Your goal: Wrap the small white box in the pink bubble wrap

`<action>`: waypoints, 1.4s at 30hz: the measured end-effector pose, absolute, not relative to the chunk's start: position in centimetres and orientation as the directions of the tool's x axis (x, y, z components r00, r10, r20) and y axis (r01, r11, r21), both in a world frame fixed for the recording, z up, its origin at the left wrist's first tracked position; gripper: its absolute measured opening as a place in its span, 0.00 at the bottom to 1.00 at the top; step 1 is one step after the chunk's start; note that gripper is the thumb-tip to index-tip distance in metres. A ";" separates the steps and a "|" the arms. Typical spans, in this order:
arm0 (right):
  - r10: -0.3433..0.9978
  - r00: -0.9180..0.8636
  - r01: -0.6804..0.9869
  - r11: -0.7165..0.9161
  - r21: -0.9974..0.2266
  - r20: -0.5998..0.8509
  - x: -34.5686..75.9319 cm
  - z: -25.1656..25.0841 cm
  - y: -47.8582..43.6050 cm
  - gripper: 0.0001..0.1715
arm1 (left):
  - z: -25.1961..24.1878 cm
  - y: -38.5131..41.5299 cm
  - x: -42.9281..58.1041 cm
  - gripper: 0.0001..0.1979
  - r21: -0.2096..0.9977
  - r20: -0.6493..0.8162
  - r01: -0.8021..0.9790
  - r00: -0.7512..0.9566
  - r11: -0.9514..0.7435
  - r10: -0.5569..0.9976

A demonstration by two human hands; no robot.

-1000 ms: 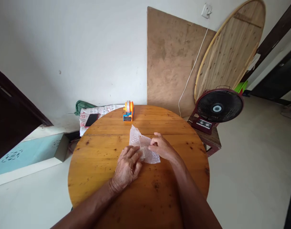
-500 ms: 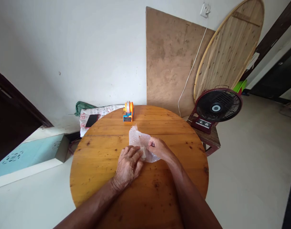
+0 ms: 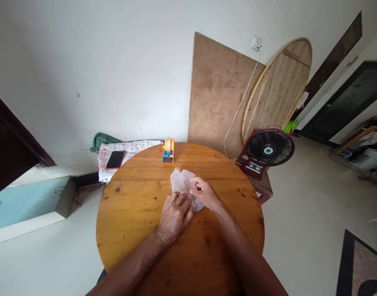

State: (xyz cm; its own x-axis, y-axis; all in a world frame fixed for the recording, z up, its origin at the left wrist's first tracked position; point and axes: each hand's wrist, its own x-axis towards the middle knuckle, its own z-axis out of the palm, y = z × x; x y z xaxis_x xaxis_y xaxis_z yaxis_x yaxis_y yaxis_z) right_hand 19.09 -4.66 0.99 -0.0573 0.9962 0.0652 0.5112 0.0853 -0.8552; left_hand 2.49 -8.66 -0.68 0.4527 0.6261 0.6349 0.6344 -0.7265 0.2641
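A sheet of clear bubble wrap (image 3: 178, 179) lies crumpled on the round wooden table, partly folded over. My left hand (image 3: 175, 211) presses down on its near edge with bent fingers, holding it against the wood; whatever may be under those fingers is hidden. From the right, my right hand (image 3: 206, 194) grips the wrap's right side between thumb and curled fingers, bringing the flap up near the left fingertips. Beyond the wrap, an orange and blue tape dispenser (image 3: 168, 151) with a roll of clear tape stands near the table's far edge.
Past the round table (image 3: 129, 213), a phone (image 3: 115, 159) lies on a printed white sack (image 3: 105, 174) at the left. A dark red fan (image 3: 268, 150) stands on a stool to the right. A brown board (image 3: 221, 94) leans against the wall.
The wrap's right side has been drawn inward and folded over, so the sheet looks narrower. My hands are closer together. The camera view has shifted, showing more of the room at right.
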 end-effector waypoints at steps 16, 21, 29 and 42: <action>0.996 -0.025 0.429 -0.069 -0.901 -0.088 17.1 4.1 -8.1 0.35 | -1.5 -8.2 1.4 0.12 0.476 0.628 0.446 0.431 -0.758 0.648; 0.996 -0.067 0.262 -0.037 -0.964 -0.057 17.3 3.8 -10.5 0.35 | -2.0 -7.5 0.8 0.07 0.540 0.638 0.330 0.439 -0.774 0.632; 0.997 -0.068 0.117 -0.021 -0.993 -0.029 18.0 3.0 -12.5 0.31 | -1.5 -7.1 0.4 0.09 0.558 0.650 0.193 0.502 -0.807 0.570; 0.995 -0.029 0.293 0.100 -0.951 0.096 18.0 1.9 -12.2 0.34 | 0.0 -7.8 0.0 0.13 0.542 0.594 0.309 0.516 -0.781 0.617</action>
